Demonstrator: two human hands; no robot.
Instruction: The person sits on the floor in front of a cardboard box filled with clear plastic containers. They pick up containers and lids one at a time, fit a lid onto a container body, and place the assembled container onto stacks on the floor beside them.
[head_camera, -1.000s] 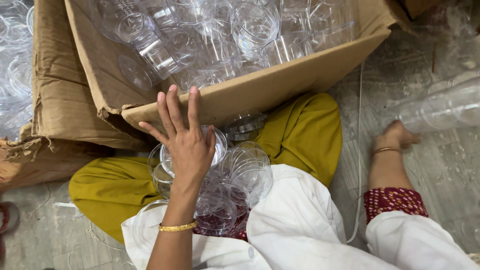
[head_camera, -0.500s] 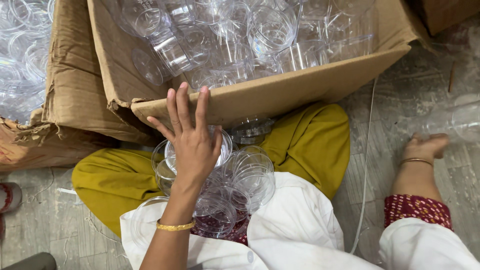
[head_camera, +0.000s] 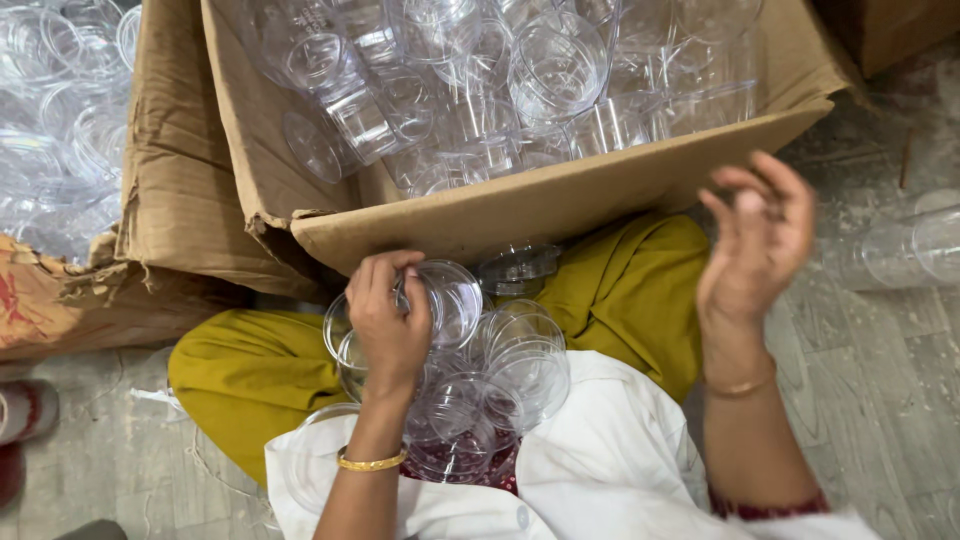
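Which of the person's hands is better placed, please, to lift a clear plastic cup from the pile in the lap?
The left hand: it already rests curled over a clear plastic cup in the lap pile, while the right hand hangs open and empty beside the cardboard box.

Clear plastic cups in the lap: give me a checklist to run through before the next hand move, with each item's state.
1. Left hand gripping a clear plastic cup from the lap pile: ok.
2. Right hand free, raised, fingers open: ok.
3. Cardboard box open, already holding cups: ok.
4. Lap pile steady: cannot tell.
5. Stray cup on floor beyond the right hand: not ok.
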